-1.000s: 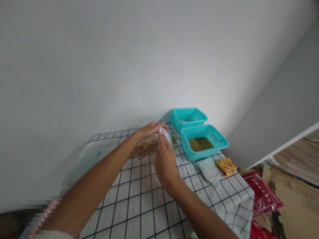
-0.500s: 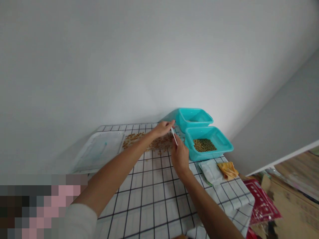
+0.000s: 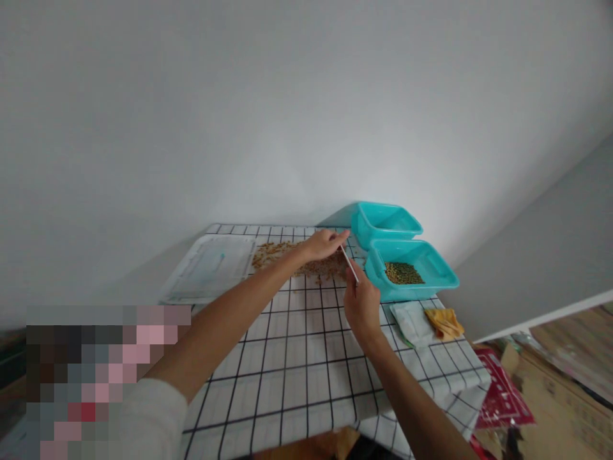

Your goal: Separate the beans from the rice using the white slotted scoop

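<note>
Both my hands are over a spread of loose brown and tan grains (image 3: pixel 318 268) on the checked cloth. A thin white strip (image 3: pixel 349 264), perhaps a flat piece seen edge-on, slants between them. Its lower part is gripped by my right hand (image 3: pixel 361 297), with the fingers wrapped round it. My left hand (image 3: pixel 325 245) is at the strip's upper end, its thumb stretched to the right and the other fingers bent. Whether it grips the strip cannot be made out. Just right of my right hand is a turquoise bin (image 3: pixel 412 294) holding greenish-yellow beans (image 3: pixel 403 273).
A second turquoise bin (image 3: pixel 361 230) stands behind, against the wall. At the left lies a clear plastic lid (image 3: pixel 205 268). A white packet (image 3: pixel 412 324) and a folded orange cloth (image 3: pixel 445 324) lie near the right edge. Cardboard (image 3: pixel 560 396) and a red bag (image 3: pixel 502 396) are on the floor.
The view has shifted, so the table and bins appear farther right and slightly higher. Both hands stay over the grains with the white strip between them.
</note>
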A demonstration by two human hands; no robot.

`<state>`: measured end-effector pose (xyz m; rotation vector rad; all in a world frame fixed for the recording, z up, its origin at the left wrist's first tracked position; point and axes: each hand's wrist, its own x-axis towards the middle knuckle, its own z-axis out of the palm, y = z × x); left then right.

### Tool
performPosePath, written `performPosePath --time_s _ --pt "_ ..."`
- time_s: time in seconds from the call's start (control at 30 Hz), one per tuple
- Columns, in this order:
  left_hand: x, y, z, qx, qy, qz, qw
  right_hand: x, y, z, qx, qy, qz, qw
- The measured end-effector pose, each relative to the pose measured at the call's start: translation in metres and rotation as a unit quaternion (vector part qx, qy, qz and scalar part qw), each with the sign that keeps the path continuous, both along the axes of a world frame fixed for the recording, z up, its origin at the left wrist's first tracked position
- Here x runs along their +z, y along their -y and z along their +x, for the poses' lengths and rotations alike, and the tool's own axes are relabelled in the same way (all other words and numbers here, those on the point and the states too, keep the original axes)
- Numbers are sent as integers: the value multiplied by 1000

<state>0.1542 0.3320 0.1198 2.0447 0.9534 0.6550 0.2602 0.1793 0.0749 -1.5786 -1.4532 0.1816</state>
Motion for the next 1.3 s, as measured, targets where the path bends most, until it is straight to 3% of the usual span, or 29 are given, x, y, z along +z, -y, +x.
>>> performPosePath --time_s 0.2,0.63,0.73,0.93,1.3 --pt "0 4 -6 -9 -11 18 1000 2 6 -20 -2 -28 4 1000" --pt "-1 -3 -16 -53 0 -23 998 4 -2 -92 -54 -93 51 993" --pt "5 -6 -12 -52 3 -19 998 8 -5 -83 -55 -92 57 993" --pt "12 -20 8 8 33 7 999 11 -16 -29 -26 -41 55 997" --pt "-21 -39 23 45 30 19 998 -2 -37 5 -22 -13 -1 1000"
